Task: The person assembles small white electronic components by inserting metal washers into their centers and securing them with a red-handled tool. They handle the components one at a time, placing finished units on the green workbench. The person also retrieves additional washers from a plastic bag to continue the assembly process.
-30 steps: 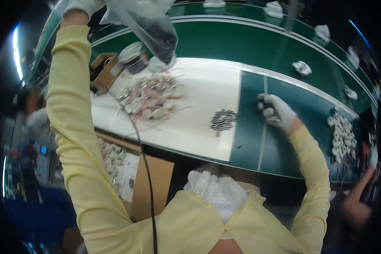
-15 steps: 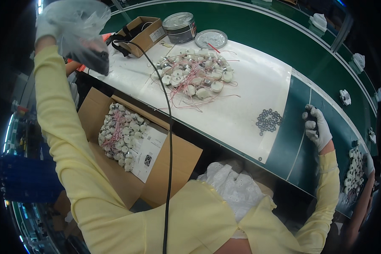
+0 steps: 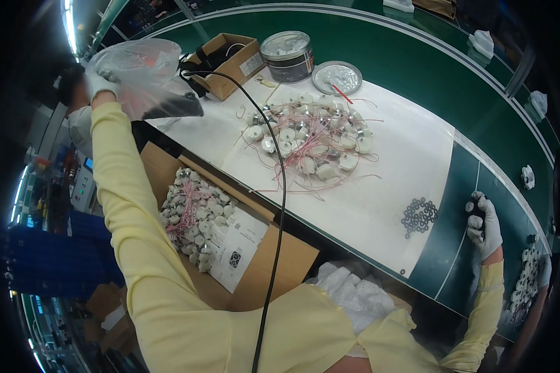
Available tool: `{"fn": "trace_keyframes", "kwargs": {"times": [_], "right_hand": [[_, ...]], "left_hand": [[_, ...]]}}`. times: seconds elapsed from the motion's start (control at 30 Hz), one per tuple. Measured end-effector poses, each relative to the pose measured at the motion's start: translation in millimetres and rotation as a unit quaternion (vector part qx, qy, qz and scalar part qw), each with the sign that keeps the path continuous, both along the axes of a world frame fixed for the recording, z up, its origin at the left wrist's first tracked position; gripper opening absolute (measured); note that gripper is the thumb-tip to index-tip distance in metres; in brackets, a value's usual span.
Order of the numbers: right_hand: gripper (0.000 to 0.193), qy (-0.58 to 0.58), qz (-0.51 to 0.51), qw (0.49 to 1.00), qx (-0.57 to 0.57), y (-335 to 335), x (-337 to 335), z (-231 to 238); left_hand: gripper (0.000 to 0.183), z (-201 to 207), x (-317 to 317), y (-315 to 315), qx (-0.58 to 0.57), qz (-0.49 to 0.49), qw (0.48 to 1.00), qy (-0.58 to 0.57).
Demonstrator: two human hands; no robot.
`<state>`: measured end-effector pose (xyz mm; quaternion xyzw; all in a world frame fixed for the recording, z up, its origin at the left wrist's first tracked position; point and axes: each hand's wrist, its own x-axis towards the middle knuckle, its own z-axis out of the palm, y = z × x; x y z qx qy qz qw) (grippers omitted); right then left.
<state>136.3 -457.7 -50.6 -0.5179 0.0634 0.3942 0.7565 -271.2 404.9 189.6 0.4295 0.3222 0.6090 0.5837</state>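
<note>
At the far left, my left hand [image 3: 102, 84] in a white glove is closed on the top of a clear plastic bag [image 3: 140, 62]. Dark contents [image 3: 177, 107] sit low in the bag, by the table's left end; what they are I cannot make out. Over the dark green mat at the right, my gloved right hand [image 3: 486, 227] has its fingers curled round small black parts [image 3: 476, 211], partly hidden by the fingers. A cluster of small dark rings [image 3: 419, 216] lies left of that hand on the white sheet, with one loose ring [image 3: 402, 271] nearer the edge.
White round parts with pink wires [image 3: 311, 140] are heaped mid-table. More fill an open cardboard box [image 3: 292, 255] below the edge. Behind stand a small carton [image 3: 227, 81], a tin [image 3: 287, 59] and its lid [image 3: 337, 78]. A black cable [image 3: 282, 205] crosses the view. Another person's gloved hand [image 3: 544, 270] is at far right.
The view has shifted, so the table sits lower and further right. My left hand has come down somewhat with the bag, which now spreads out sideways. My right hand still holds the black parts.
</note>
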Motion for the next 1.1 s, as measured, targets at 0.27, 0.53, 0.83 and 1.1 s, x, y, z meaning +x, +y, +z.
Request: {"fn": "trace_keyframes", "kwargs": {"times": [0.27,0.53,0.83,1.1], "right_hand": [[0.017,-0.002,0.010,1.000,-0.012,4,0,-2],[0.014,-0.020,0.038,0.999,-0.031,2,-3,4],[0.017,-0.012,0.024,0.998,-0.052,15,-12,18],[0.017,-0.032,0.033,0.996,-0.072,14,-13,21]], "left_hand": [[0.079,-112,-14,-25,0.122,0.334,0.821,0.447],[0.081,-129,35,-86,0.288,0.222,0.487,0.794],[0.047,-116,28,-30,0.242,0.187,0.632,0.712],[0.046,-92,14,5,0.389,0.170,0.793,0.437]]}}
